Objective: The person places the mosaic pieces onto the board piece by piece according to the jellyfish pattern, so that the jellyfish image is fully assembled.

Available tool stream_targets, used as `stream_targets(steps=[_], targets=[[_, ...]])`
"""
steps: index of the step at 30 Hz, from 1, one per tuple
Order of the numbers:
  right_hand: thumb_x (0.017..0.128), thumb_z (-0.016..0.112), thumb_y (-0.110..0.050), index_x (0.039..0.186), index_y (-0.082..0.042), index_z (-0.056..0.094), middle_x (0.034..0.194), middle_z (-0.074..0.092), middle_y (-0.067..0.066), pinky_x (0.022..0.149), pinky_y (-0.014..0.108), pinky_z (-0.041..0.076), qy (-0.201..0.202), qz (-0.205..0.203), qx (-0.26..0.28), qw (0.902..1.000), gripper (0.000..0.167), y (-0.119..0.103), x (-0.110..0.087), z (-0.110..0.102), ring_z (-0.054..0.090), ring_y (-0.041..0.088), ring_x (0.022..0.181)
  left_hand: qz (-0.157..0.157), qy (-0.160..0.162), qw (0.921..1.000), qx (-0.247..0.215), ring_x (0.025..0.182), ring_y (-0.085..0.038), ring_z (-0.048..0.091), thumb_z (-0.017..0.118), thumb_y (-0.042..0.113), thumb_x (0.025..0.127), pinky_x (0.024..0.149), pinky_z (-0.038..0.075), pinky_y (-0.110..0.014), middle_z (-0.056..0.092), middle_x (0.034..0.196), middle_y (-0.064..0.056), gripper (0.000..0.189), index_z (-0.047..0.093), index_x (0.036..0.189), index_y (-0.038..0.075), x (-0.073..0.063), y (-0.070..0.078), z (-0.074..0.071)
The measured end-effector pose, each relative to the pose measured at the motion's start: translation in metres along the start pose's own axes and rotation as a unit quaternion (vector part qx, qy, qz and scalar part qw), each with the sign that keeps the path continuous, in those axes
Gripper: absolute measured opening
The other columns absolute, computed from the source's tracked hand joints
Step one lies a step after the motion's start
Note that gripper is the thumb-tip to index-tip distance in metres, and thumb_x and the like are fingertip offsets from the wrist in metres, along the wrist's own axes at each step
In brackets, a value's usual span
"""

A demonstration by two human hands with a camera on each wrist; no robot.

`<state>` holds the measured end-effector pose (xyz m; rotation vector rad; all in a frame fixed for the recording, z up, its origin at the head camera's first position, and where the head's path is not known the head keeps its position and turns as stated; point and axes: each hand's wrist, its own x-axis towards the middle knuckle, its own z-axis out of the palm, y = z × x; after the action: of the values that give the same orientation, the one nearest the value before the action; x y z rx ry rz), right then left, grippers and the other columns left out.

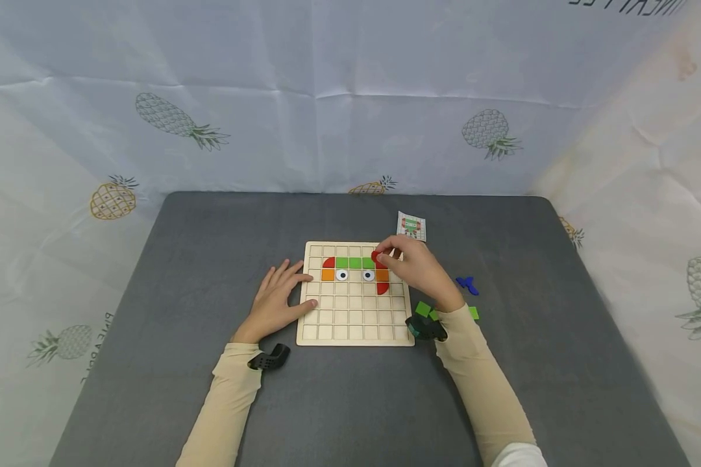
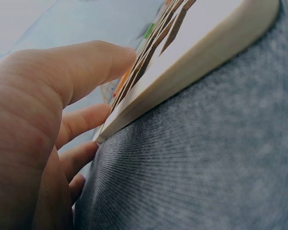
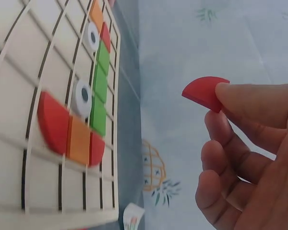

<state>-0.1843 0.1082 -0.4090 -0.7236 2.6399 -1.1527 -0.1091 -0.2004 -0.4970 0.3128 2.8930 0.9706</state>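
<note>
A wooden grid board (image 1: 350,318) lies on the grey table, with red quarter-round tiles, orange squares (image 1: 328,275), green squares (image 1: 348,263) and two round eye tiles (image 1: 368,275) set in its upper cells. Between thumb and fingertips my right hand (image 1: 411,259) pinches a red quarter-round tile (image 3: 205,92), held above the board's upper right part. My left hand (image 1: 277,301) is spread at the board's left edge; its thumb (image 2: 105,60) and index finger touch the rim while the other fingers rest by it.
Behind the board lies a small pattern card (image 1: 411,226). To the right are loose green squares (image 1: 423,309), partly hidden by the right wrist, and blue pieces (image 1: 468,285). A pineapple-print cloth (image 1: 327,130) hangs behind the table.
</note>
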Motion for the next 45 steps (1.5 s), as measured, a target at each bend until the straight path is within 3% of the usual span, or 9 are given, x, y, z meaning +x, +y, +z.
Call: stream_targets(steps=[12, 20, 25, 30, 45], targets=[[0.1, 0.063, -0.014, 0.112, -0.01, 0.074, 0.105, 0.07, 0.005, 0.078, 0.034, 0.053, -0.041, -0.012, -0.022, 0.9989, 0.017, -0.022, 0.021, 0.024, 0.058, 0.021, 0.095, -0.006, -0.003, 1.0, -0.001, 0.16, -0.031, 0.011, 0.07, 0.049, 0.089, 0.131, -0.001, -0.05, 0.032, 0.166, -0.007, 0.058, 0.06, 0.138, 0.019, 0.0, -0.001, 0.0], [0.1, 0.064, -0.017, 0.112, -0.011, 0.075, 0.103, 0.073, 0.003, 0.074, 0.029, 0.053, -0.086, -0.009, -0.038, 0.9955, 0.017, -0.028, 0.034, 0.048, 0.06, 0.016, 0.082, -0.005, 0.001, 1.0, -0.002, 0.159, -0.033, 0.013, 0.073, 0.046, 0.088, 0.131, 0.0, -0.053, 0.034, 0.165, -0.009, 0.057, 0.06, 0.137, 0.018, 0.001, 0.001, -0.001], [0.099, 0.066, -0.015, 0.108, -0.012, 0.077, 0.102, 0.074, 0.001, 0.077, 0.028, 0.053, -0.099, -0.012, -0.075, 0.9923, 0.015, -0.029, 0.039, 0.064, 0.06, 0.013, 0.084, -0.003, 0.004, 1.0, -0.002, 0.159, -0.033, 0.014, 0.073, 0.046, 0.088, 0.131, 0.001, -0.053, 0.034, 0.165, -0.009, 0.057, 0.06, 0.137, 0.018, 0.0, 0.002, -0.001], [0.098, 0.064, -0.011, 0.106, -0.011, 0.077, 0.097, 0.074, 0.002, 0.067, 0.024, 0.048, -0.111, -0.019, -0.1, 0.9886, 0.016, -0.029, 0.042, 0.078, 0.056, 0.013, 0.074, 0.001, 0.005, 1.0, -0.002, 0.159, -0.032, 0.013, 0.072, 0.046, 0.089, 0.131, 0.001, -0.053, 0.035, 0.165, -0.009, 0.056, 0.061, 0.137, 0.018, 0.0, 0.001, 0.0], [0.096, 0.068, -0.015, 0.101, -0.014, 0.077, 0.088, 0.072, -0.003, 0.066, 0.025, 0.048, -0.122, -0.013, -0.146, 0.9816, 0.01, -0.034, 0.044, 0.091, 0.056, 0.013, 0.079, 0.01, 0.008, 0.9999, -0.005, 0.159, -0.033, 0.014, 0.073, 0.047, 0.089, 0.131, 0.002, -0.052, 0.035, 0.165, -0.009, 0.056, 0.061, 0.136, 0.018, -0.001, 0.0, -0.001]])
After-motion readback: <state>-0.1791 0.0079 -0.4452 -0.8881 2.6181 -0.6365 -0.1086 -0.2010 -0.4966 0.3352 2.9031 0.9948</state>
